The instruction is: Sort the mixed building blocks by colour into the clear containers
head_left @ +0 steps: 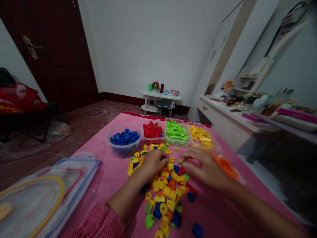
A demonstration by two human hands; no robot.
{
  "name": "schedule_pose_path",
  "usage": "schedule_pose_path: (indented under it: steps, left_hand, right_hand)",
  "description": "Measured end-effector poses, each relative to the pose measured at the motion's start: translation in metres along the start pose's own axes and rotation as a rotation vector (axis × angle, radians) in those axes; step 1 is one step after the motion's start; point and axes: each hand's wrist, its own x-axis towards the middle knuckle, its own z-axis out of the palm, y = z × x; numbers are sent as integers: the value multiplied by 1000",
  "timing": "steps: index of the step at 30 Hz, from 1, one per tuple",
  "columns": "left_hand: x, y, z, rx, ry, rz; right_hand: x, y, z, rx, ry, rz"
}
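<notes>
My left hand [154, 162] is over the far part of a loose pile of mixed toy building blocks [168, 191], mostly yellow. Its fingers are curled with the thumb against them; whatever may be in them is hidden. To the right of the pile is my right hand [201, 165], slightly blurred, its thumb and fingers apart with nothing seen between them. Beyond the hands stand a round tub of blue blocks [125, 137] and clear boxes of red blocks [153, 129], green blocks [176, 131] and yellow blocks [200, 134]. Orange blocks [225, 166] lie right of my right hand.
Clear lids with coloured seals [71, 172] are stacked at the left of the pink-covered table [109, 172]. Behind it stand a stool [162, 104] and a small white table [160, 95]. A cluttered white dresser [228, 115] runs along the right.
</notes>
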Motion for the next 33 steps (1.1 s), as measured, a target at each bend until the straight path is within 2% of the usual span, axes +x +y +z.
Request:
schedule_pose_path:
  steps: [2,3,6,8,11,14,17,19,22,24,27,29,31,33]
  left_hand:
    - [0,-1,0,0,0,1]
    - [0,-2,1,-1,-1,2]
    - [1,-4,3,-4,4,7]
    - [2,-6,4,0,8,13]
    - [2,-8,5,-12,12,31]
    - [2,-8,3,-73,12,54]
    - [3,-8,-2,-189,49,56]
    - [5,-9,-6,-263,91,40]
    - [7,-12,-11,-347,148,19]
    - [9,-15,-14,-395,184,3]
    - [10,-19,-16,-412,221,-40]
    - [11,-21,-17,-403,231,-58]
    - [11,-22,-17,-405,237,-55]
    - [11,-20,-18,-424,235,-50]
  right_hand:
    - [-39,-28,7,-14,-19,-285]
    - [-55,-38,10,-32,-77,-413]
    - [-87,-48,17,-67,-262,-527]
    - [-94,-43,23,-116,-307,-535]
    - [-86,-28,37,-224,-314,-516]
    - [-64,-11,53,-256,-275,-516]
    - [-36,3,69,-230,-196,-456]
    - [-22,7,78,-202,-118,-356]
    - [-15,-2,83,-149,42,-252]
    - [-19,-22,84,-104,58,-348]
    - [-29,-58,86,-59,-138,-685]
    - [-32,-75,90,-59,-257,-832]
    - [-31,-79,95,-70,-275,-824]
    - [-25,-70,98,-77,-222,-719]
